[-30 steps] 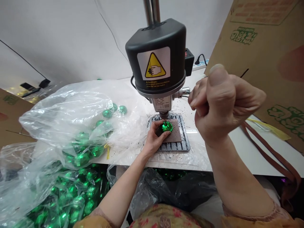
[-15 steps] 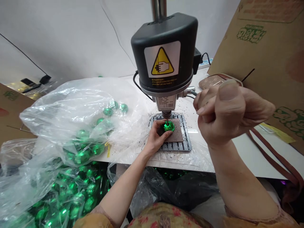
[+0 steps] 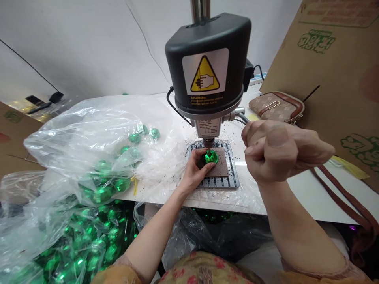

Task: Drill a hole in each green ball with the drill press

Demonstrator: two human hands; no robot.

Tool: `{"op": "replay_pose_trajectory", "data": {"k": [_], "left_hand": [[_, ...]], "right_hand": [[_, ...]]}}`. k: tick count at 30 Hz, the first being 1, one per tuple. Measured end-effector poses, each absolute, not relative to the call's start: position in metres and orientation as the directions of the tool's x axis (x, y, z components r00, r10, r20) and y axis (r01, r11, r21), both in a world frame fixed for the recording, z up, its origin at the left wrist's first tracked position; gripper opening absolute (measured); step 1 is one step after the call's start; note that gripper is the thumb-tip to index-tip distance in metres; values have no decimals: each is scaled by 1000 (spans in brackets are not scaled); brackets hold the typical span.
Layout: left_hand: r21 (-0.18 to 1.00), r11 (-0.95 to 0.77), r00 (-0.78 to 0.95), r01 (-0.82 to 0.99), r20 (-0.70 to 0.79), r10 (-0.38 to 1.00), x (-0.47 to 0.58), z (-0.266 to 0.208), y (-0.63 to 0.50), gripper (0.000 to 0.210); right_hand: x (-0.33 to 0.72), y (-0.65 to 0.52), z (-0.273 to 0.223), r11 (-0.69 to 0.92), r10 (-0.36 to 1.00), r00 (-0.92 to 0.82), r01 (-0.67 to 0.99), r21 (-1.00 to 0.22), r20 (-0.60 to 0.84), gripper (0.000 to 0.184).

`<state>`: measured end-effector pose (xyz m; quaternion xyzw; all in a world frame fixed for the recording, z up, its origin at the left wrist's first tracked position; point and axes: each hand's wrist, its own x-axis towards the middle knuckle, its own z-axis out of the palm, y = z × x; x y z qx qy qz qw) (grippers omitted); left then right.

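Note:
Under the drill press (image 3: pixel 209 67), a shiny green faceted ornament (image 3: pixel 211 157) sits on a flat brown board (image 3: pixel 221 167). My left hand (image 3: pixel 196 170) grips the ornament from the left, thumb in front and fingers behind. The drill chuck (image 3: pixel 208 142) is right above it, with the bit at the ornament's top; whether the bit has entered it I cannot tell. My right hand (image 3: pixel 275 150) is closed in a fist around the drill press lever (image 3: pixel 243 117), whose grip end is hidden inside the fingers. Dark shavings lie on the slotted metal base (image 3: pixel 233 173).
Clear plastic bags (image 3: pixel 79 118) with several green ornaments (image 3: pixel 103 193) spread over the left of the white table (image 3: pixel 308 197) and below it. A patterned handbag (image 3: pixel 275 106) and a large cardboard box (image 3: pixel 331 79) stand at the right. Another box (image 3: pixel 14 154) is at far left.
My right fist has dropped slightly and moved a little left with the lever, uncovering more of the handbag. My left hand and the ornament have hardly moved.

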<state>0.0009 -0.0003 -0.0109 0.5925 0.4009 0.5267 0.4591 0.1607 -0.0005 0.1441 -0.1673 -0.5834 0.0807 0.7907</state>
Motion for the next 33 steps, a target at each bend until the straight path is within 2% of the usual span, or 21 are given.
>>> {"op": "replay_pose_trajectory", "data": {"k": [3, 7, 9, 12, 14, 15, 17, 20, 26, 33], "left_hand": [[968, -248, 124, -21, 249, 961, 1, -12, 0, 43], [970, -242, 119, -8, 241, 963, 1, -12, 0, 43], [971, -240, 118, -6, 239, 964, 1, -12, 0, 43], [972, -234, 113, -5, 233, 966, 2, -11, -1, 44], [973, -229, 109, -8, 228, 967, 2, -9, -1, 44], [974, -228, 107, -11, 228, 968, 2, -8, -1, 44], [971, -236, 105, -21, 237, 966, 3, -7, -2, 45], [963, -268, 70, -19, 268, 961, 3, -6, -4, 48], [923, -350, -37, 157, 360, 932, 0, -6, -10, 48], [842, -479, -60, 249, 507, 860, -1, -5, -22, 36]], "right_hand": [[160, 6, 137, 975, 199, 352, 19, -220, 914, 36], [159, 9, 125, 991, 114, 321, 31, -131, 940, 41], [159, 5, 126, 985, 142, 335, 41, -165, 932, 43], [156, -4, 145, 911, 373, 379, 24, -412, 847, 44], [153, -5, 166, 850, 446, 479, 37, -525, 756, 41], [151, -3, 176, 850, 456, 470, 22, -527, 755, 41], [148, 4, 194, 886, 407, 495, -10, -464, 768, 55], [147, 16, 206, 894, 424, 465, -80, -441, 777, 64], [147, 17, 206, 882, 451, 437, -83, -464, 778, 65], [148, 26, 205, 918, 389, 467, -121, -378, 794, 58]]}}
